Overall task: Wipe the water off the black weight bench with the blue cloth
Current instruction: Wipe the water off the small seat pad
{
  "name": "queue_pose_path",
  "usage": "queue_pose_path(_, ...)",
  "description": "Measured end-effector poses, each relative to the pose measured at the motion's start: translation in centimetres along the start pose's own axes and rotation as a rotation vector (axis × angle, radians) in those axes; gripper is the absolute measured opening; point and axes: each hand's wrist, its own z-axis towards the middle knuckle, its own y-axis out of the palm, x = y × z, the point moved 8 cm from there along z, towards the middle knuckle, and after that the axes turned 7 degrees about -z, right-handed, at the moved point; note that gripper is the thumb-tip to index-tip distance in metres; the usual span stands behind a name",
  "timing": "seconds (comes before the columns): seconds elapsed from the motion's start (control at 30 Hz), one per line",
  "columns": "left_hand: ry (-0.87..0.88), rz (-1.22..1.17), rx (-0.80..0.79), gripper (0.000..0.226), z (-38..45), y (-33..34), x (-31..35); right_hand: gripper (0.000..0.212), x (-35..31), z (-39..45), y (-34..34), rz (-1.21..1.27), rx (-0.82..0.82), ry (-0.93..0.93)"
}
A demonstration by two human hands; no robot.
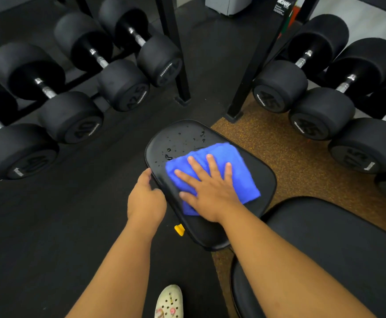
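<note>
From my head camera, my right hand lies flat with fingers spread, pressing the blue cloth onto the black weight bench seat. My left hand curls around the seat's edge at nine o'clock. The seat's long axis runs from eleven to five. Water drops sit toward twelve. Dumbbells read 40 and, I think, 42.5.

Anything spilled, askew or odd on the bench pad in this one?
Yes: water droplets are scattered over the far end of the black seat pad, beyond the blue cloth under the flat right hand. Nothing else stands out.
</note>
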Motion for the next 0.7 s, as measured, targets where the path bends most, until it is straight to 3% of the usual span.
queue_pose_path(0.13,-0.010,-0.079,-0.026,0.060,-0.3,0.2,-0.7,0.062,3.3,-5.2,1.9,-0.031,0.077,0.141)
queue_pose_path(0.3,-0.018,-0.124,-0.036,0.058,0.4,0.3,-1.3,0.066,-0.8,-9.1,3.7,-0.063,0.025,0.061)
queue_pose_path(0.53,0.002,-0.164,-0.050,0.058,0.7,-0.9,-1.0,0.063,-6.6,-3.4,2.6,-0.183,0.014,-0.136)
queue_pose_path(0.7,0.024,-0.186,-0.035,0.055,0.8,-1.7,-1.1,0.067,-8.3,1.1,1.2,-0.275,0.024,-0.154)
